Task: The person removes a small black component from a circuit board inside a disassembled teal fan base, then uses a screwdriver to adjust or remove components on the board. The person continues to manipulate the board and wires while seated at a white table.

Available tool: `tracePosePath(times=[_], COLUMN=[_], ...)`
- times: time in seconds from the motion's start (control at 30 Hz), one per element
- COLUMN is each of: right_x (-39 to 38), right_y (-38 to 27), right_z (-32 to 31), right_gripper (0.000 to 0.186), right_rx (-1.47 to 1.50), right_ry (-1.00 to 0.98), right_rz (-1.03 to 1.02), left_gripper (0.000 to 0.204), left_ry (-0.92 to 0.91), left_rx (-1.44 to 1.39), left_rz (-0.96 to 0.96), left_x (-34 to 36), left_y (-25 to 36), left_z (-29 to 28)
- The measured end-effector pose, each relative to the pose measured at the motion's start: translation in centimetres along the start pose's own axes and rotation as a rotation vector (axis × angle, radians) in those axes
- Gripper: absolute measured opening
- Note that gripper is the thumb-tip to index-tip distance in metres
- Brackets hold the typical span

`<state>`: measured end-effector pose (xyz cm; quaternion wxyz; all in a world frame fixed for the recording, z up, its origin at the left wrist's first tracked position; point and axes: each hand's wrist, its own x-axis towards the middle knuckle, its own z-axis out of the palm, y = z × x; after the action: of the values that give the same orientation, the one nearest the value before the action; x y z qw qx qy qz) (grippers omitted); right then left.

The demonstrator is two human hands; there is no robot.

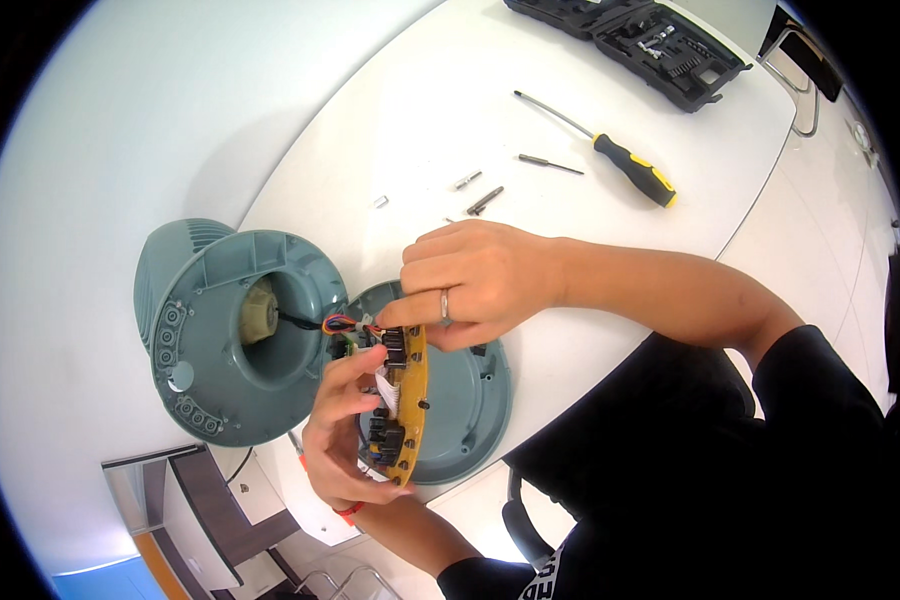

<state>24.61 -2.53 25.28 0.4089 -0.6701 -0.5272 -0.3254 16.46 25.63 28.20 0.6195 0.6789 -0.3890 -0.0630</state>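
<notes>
My left hand (345, 440) grips a yellow circuit board (412, 390) with black components, held on edge over a grey-green round plastic plate (465, 415). My right hand (475, 280) is at the board's upper end, fingers curled and pinched on a bundle of coloured wires (342, 322) with a white connector; the fingertips are partly hidden. The wires run into an opened grey-green plastic housing (200, 390) at the left, which has a deep round recess with a pale yellowish part (258, 312) inside and a ribbed side.
On the white curved table (350, 150) lie a yellow-black screwdriver (635, 170), a thin driver bit (550, 165), several small metal pieces (485, 200) and an open black tool case (660, 55). A white wall is at left; chairs and furniture stand beyond the table's edges.
</notes>
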Motion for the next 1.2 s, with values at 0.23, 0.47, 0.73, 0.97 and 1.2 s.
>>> tracePosePath(times=[0.23,0.47,0.73,0.97,1.2], right_x=[0.0,0.0,-0.1,0.1,-0.3], right_y=[-0.2,-0.5,-0.5,-0.5,-0.1], right_z=[-0.1,-0.3,-0.1,0.2,0.5], right_gripper=[0.038,0.034,0.031,0.031,0.046], right_rx=[-0.011,0.039,0.052,0.062,0.067], right_ry=[-0.07,-0.121,-0.148,-0.124,-0.028], right_rz=[0.009,0.066,0.073,0.059,0.039], left_gripper=[0.101,0.099,0.09,0.081,0.084], left_ry=[-0.036,-0.033,-0.011,0.068,0.088], left_rx=[-0.004,-0.056,-0.039,0.022,0.105], left_rz=[0.015,0.018,-0.003,-0.029,0.013], left_x=[-0.1,0.3,0.3,-0.1,0.9], left_y=[-0.2,-0.4,-0.5,0.3,0.2], left_z=[-0.5,-0.2,-0.4,0.2,1.5])
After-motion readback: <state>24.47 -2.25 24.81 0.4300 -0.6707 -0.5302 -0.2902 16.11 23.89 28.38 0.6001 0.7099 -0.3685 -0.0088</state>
